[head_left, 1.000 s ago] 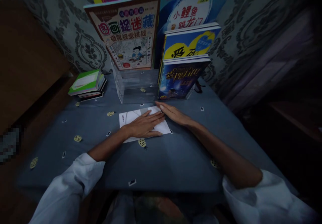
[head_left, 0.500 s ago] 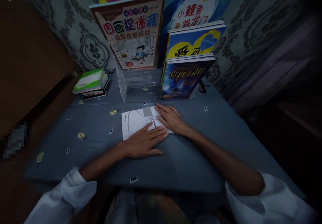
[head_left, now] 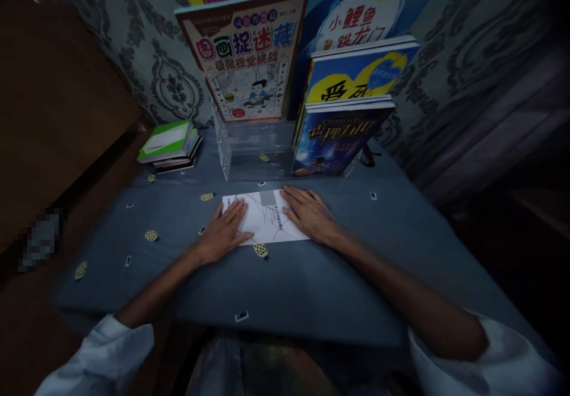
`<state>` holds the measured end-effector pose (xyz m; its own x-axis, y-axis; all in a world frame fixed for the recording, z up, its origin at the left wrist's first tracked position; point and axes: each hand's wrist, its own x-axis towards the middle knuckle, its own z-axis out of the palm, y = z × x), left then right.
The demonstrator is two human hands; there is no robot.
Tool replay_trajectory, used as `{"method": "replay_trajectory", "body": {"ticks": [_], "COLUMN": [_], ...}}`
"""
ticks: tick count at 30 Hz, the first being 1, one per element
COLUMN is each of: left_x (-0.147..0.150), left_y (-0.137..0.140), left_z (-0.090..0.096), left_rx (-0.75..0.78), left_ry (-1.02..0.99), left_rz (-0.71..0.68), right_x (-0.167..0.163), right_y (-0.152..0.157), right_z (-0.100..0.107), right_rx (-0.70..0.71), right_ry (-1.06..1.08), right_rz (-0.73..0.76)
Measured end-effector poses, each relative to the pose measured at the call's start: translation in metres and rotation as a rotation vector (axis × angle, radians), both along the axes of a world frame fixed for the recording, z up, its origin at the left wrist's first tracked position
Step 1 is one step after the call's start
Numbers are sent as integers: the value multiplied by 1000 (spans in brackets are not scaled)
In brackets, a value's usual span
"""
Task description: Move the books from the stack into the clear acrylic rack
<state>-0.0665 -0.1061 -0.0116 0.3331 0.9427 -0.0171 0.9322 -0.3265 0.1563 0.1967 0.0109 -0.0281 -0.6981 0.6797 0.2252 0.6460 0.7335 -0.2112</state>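
Observation:
A white booklet (head_left: pixel 267 230) with a grey square and thin curved lines printed on it lies flat on the blue-grey tablecloth. My left hand (head_left: pixel 222 230) rests on its left end, fingers stretched out and the thumb apart. On the right end lies my right hand (head_left: pixel 312 213), palm down with the fingers extended. Both hands touch the booklet without gripping it, and they cover its two ends. The middle, with small dark printed characters, shows between them.
Behind the booklet stands a clear acrylic rack (head_left: pixel 256 167) with several upright picture books, among them a brown-bordered book (head_left: pixel 249 57) and a dark blue book (head_left: pixel 333 141). A stack of books (head_left: pixel 169 143), green on top, sits at the back left. The tablecloth (head_left: pixel 312 301) reaches the front edge.
My left hand has slid left from the booklet's middle to its left end, uncovering the centre and a printed pineapple below it. My right hand stays on the right end. The view shifted slightly.

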Motion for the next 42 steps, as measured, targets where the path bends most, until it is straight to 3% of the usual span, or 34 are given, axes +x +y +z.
{"method": "replay_trajectory", "body": {"ticks": [4, 7, 13, 19, 25, 31, 35, 42], "left_x": [-18, -22, -18, 6, 31, 24, 10, -3], "left_y": [12, 6, -37, -83, -102, -93, -75, -40], "left_z": [0, -1, -4, -6, -8, -9, -8, -4], "left_rx": [-21, -11, 48, 139, 197, 177, 119, 54], "left_ry": [30, 46, 74, 97, 115, 133, 119, 7], "left_rz": [144, 152, 68, 30, 51, 69, 156, 261], "right_x": [-1, -2, -4, -3, -4, 1, 15, 35], "right_y": [-1, -2, -5, -3, -4, -23, -44, -79], "right_z": [-1, 0, 2, -4, -4, 8, 16, 12], "right_rx": [10, 8, 12, 25, 63, 151, 163, 142], "right_ry": [-6, -24, -56, -36, -63, -102, -120, -40], "right_rz": [-8, -28, -52, -32, -42, -83, -79, -11]}}
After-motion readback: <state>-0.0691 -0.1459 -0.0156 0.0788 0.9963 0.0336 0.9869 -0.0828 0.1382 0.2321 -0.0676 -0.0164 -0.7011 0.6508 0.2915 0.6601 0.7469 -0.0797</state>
